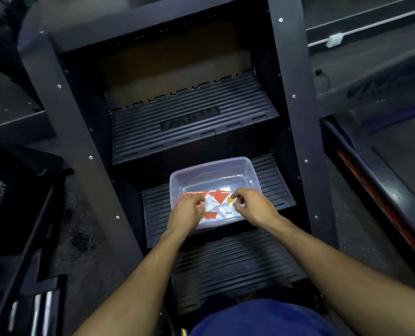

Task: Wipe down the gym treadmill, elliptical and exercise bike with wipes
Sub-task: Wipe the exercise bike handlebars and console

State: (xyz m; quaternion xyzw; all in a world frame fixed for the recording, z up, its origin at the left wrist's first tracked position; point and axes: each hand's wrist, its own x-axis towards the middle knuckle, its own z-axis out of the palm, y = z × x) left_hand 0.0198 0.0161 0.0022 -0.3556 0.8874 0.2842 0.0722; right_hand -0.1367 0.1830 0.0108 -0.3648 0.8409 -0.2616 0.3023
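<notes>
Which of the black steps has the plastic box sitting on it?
The middle step, of the three ridged ones. The clear plastic box with the orange-and-white wipes pack sits on it; the steps above and below are bare.

A single wide-angle view from the person's head looks steeply down and forward onto the ribbed black steps point(191, 122) of a gym machine. Both forearms reach in from the bottom edge, close to the lens. Straight lines bend toward the frame's edges.
</notes>
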